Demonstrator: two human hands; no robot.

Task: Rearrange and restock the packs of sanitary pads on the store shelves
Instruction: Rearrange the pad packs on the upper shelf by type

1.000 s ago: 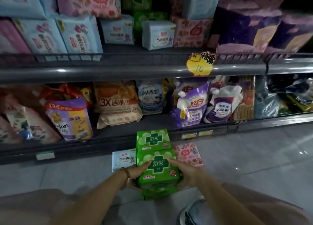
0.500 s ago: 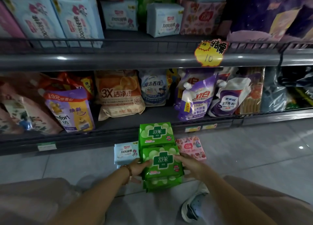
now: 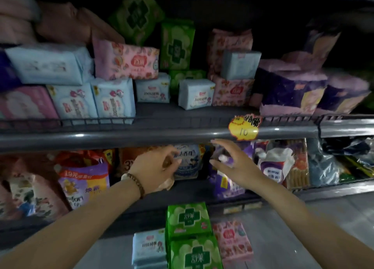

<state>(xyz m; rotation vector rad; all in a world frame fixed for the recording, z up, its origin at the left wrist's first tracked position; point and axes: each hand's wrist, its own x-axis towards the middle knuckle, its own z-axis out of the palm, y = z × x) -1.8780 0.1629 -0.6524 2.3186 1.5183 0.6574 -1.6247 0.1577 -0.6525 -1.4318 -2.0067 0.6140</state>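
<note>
Now both hands are free, and the green packs lie on the floor

Both hands are in the air in front of the lower shelf, just under the rounded grey metal rail (image 3: 141,137) of the upper shelf. The left hand (image 3: 155,165) has its fingers loosely curled and holds nothing. A bead bracelet (image 3: 136,182) of small round brown beads sits on its wrist. The right hand (image 3: 232,163) is wide open, fingers spread and a little bent, and it also has nothing in it. The hands are apart from each other.

The two green packs (image 3: 187,220) of sanitary pads lie flat on the smooth pale floor (image 3: 303,238), close to the front edge of the lower shelf, one partly over the other. They are soft rectangular plastic packs printed with a dark green cross. A light-blue pack (image 3: 148,246) lies just beside them on the left, and a pink patterned pack (image 3: 232,242) on the right.

On the upper shelf, behind a low wire fence at its front edge, are more soft, pillow-like packs. The light-blue shelf packs (image 3: 113,100) are toward the left end, with a pink flowered pack (image 3: 126,61) laid on top of them. The green shelf packs (image 3: 178,46) are at the back and the purple packs (image 3: 291,92) toward the right end. A yellow price tag (image 3: 243,127) with a jagged outline hangs on the rail. On the lower shelf stand glossy pouches (image 3: 277,163) with spouts.
</note>
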